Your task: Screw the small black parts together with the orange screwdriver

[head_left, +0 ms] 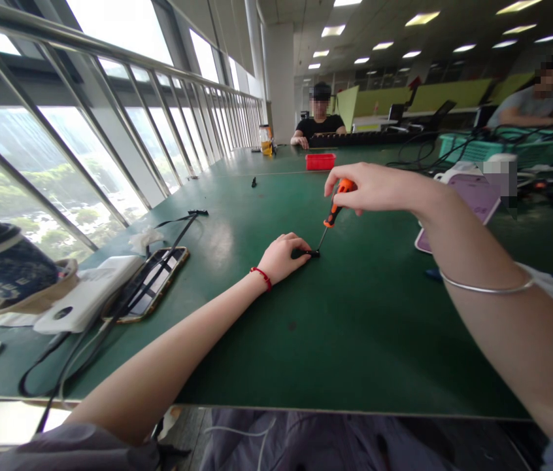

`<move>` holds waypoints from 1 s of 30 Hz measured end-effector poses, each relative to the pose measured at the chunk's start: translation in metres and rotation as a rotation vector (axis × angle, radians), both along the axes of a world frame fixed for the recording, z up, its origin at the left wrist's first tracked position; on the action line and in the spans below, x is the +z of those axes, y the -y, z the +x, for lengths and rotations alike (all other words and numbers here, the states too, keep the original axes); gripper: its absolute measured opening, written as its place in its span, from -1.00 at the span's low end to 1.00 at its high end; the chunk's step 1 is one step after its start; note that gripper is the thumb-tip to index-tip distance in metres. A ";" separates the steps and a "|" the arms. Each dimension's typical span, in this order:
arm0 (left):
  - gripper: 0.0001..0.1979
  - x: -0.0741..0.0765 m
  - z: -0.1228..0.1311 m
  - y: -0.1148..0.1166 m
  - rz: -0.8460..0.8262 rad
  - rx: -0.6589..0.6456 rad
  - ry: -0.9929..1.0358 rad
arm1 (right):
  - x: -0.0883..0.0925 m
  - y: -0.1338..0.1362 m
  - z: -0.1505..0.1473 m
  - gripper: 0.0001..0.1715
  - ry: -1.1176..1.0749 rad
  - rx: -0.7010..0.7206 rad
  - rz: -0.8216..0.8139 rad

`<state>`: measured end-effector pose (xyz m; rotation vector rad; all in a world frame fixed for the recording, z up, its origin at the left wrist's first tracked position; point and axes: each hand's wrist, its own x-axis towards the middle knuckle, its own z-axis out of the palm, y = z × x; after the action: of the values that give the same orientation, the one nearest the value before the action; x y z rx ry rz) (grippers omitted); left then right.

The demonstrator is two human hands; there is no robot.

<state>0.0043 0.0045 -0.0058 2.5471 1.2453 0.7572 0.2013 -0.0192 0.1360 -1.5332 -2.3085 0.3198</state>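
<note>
Near the middle of the green table, my left hand pinches a small black piece against the surface; its exact kind is too small to make out. My right hand is wrapped round the orange and black handle of a screwdriver. The screwdriver tilts, its thin shaft running down to the left, and its tip meets the black piece just beyond my left fingertips. Part of the handle is hidden by my right fingers.
Left lie a phone with black straps over it, a white device and a dark cup. Farther back are a red tray and a bottle. A purple-screened device and teal basket stand right. Two people sit beyond.
</note>
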 end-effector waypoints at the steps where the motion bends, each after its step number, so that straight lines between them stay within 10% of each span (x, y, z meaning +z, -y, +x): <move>1: -0.83 0.000 0.000 0.000 0.000 0.000 0.001 | 0.000 0.000 0.000 -0.76 -0.002 0.004 -0.003; 30: -0.86 0.001 0.000 0.002 0.014 0.006 -0.005 | -0.004 0.009 -0.019 -0.72 -0.089 0.008 0.106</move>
<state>0.0044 0.0030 -0.0044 2.5589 1.2539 0.7641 0.1822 -0.0278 0.1316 -1.4303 -2.2259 0.2578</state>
